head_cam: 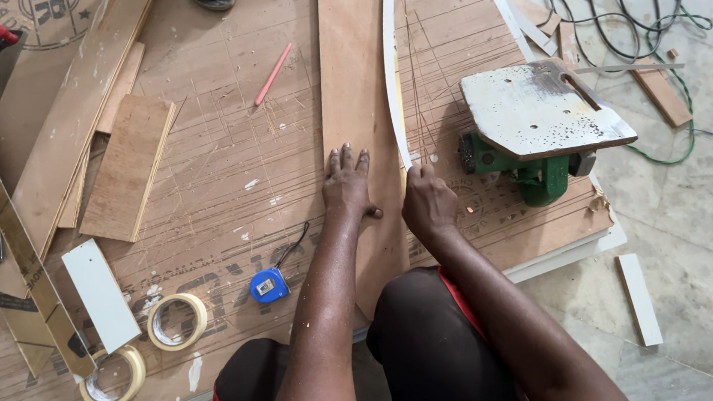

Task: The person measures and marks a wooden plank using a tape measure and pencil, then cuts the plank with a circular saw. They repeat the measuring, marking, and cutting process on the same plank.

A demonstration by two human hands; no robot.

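The left hand [346, 184] is lying flat, fingers spread, pressing on the long plywood strip [356, 97], which is running straight away from the person. The right hand [427, 205], just beside it, is pinching the white edge-banding strip [393, 60] along the plywood's right edge.

A big scratched plywood sheet [224, 160] lies flat on the tiled floor [700, 196] and carries everything. On it lie a long narrow board [351, 63], a thin white strip [393, 60], a green circular saw [539, 124] turned on its side, a pink pencil [273, 74], a blue tape measure [269, 285], two rolls of tape [177, 321] and several wood offcuts [126, 167]. Tangled cables [615, 6] and a white offcut [640, 299] lie on the floor.
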